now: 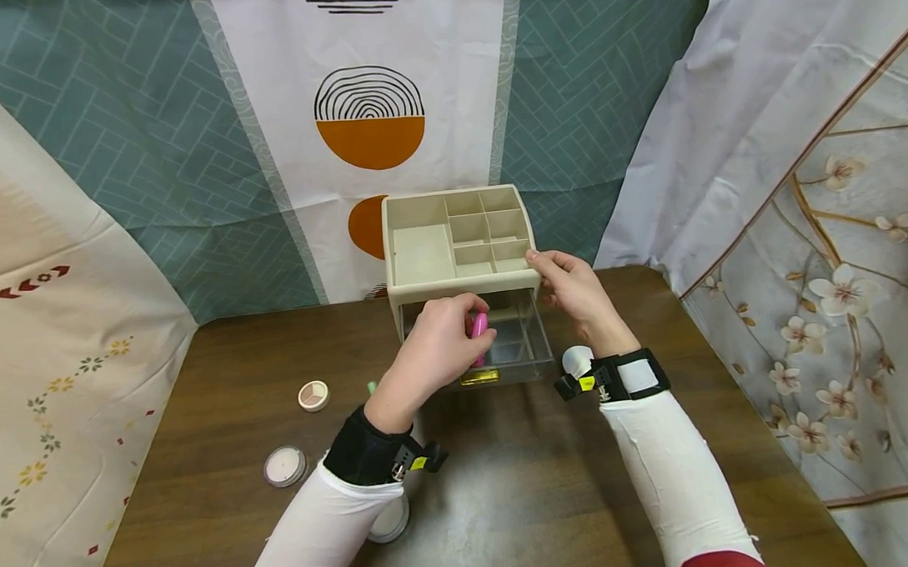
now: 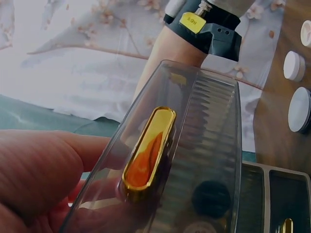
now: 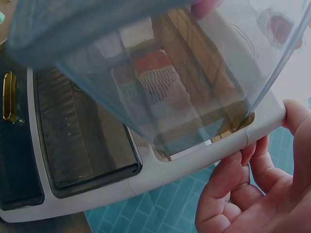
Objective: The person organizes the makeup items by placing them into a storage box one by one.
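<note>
A cream desktop organizer (image 1: 463, 281) with several open compartments on top stands against the backdrop. Its upper clear drawer (image 1: 519, 370) is pulled out; the gold handle (image 2: 148, 150) shows large in the left wrist view. My left hand (image 1: 443, 341) is over the drawer, pinching a slim pink item (image 1: 480, 324) between thumb and fingers; the fingers hide its kind. At the organizer's right side, my right hand (image 1: 577, 294) grips the top edge. In the right wrist view, the thumb and fingertips of that right hand (image 3: 262, 184) hold the cream rim (image 3: 265, 124).
A small round palette with three pans (image 1: 313, 396) and a round container (image 1: 283, 466) lie on the brown table (image 1: 225, 392) at left. Another round container (image 1: 390, 519) is partly under my left forearm. A white round container (image 1: 577, 361) stands by my right wrist. Patterned cloths hang around.
</note>
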The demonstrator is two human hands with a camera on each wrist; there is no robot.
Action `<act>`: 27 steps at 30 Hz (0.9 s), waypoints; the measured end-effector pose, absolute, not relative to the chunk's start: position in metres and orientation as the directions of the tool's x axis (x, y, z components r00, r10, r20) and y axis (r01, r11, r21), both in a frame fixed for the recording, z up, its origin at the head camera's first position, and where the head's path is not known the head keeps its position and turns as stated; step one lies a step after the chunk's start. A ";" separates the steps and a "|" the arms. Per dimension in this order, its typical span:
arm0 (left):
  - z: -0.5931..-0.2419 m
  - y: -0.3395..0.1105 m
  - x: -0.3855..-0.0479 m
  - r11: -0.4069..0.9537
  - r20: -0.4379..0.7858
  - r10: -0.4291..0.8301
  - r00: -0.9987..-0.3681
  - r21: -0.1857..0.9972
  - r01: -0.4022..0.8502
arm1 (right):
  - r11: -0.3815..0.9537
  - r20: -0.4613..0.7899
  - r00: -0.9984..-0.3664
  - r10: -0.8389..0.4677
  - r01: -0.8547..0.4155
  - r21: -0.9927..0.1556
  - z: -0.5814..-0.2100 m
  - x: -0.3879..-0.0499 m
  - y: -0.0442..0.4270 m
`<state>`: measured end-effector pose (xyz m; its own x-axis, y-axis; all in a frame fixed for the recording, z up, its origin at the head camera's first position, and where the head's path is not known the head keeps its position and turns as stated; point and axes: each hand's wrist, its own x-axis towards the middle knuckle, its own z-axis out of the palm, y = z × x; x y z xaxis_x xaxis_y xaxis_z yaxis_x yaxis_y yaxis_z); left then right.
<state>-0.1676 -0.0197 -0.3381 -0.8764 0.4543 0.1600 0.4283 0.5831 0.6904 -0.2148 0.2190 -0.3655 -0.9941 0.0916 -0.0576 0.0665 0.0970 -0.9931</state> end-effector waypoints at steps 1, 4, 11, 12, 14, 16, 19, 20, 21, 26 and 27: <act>-0.338 -0.018 -0.168 0.583 0.152 0.459 -0.875 0.692 0.426 | 0.094 -0.057 -0.994 0.091 0.066 -0.993 -0.365 -0.215 0.219; -0.337 -0.015 -0.168 0.591 0.132 0.459 -0.879 0.693 0.413 | 0.088 -0.058 -0.994 0.088 0.066 -0.994 -0.365 -0.215 0.219; -0.337 -0.011 -0.169 0.618 0.124 0.441 -0.889 0.676 0.401 | 0.081 -0.058 -0.994 0.094 0.066 -0.995 -0.366 -0.216 0.220; -0.337 -0.011 -0.169 0.623 0.125 0.437 -0.891 0.672 0.400 | 0.079 -0.058 -0.994 0.094 0.066 -0.995 -0.366 -0.216 0.220; -0.337 -0.010 -0.170 0.634 0.128 0.428 -0.894 0.662 0.399 | 0.076 -0.057 -0.994 0.090 0.064 -0.995 -0.366 -0.216 0.220; -0.337 -0.008 -0.170 0.644 0.127 0.422 -0.898 0.655 0.395 | 0.080 -0.057 -0.995 0.086 0.064 -0.995 -0.366 -0.216 0.220; -0.337 -0.007 -0.171 0.653 0.124 0.417 -0.900 0.647 0.392 | 0.091 -0.057 -0.995 0.082 0.065 -0.994 -0.365 -0.215 0.221; -0.337 -0.006 -0.171 0.655 0.122 0.417 -0.901 0.647 0.391 | 0.092 -0.058 -0.995 0.082 0.065 -0.994 -0.365 -0.215 0.220; -0.337 -0.005 -0.171 0.657 0.120 0.416 -0.902 0.646 0.389 | 0.091 -0.058 -0.995 0.081 0.066 -0.994 -0.365 -0.215 0.220; -0.336 -0.002 -0.172 0.685 0.113 0.406 -0.907 0.619 0.384 | 0.076 -0.061 -0.995 0.073 0.067 -0.995 -0.364 -0.215 0.220; -0.336 -0.001 -0.172 0.691 0.110 0.406 -0.907 0.612 0.384 | 0.074 -0.061 -0.995 0.073 0.067 -0.995 -0.363 -0.215 0.220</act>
<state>-0.1724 -0.0013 -0.3359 -0.9071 0.4065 0.1096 0.3838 0.6911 0.6124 -0.2152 0.2198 -0.3635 -0.9955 0.0726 -0.0615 0.0668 0.0736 -0.9951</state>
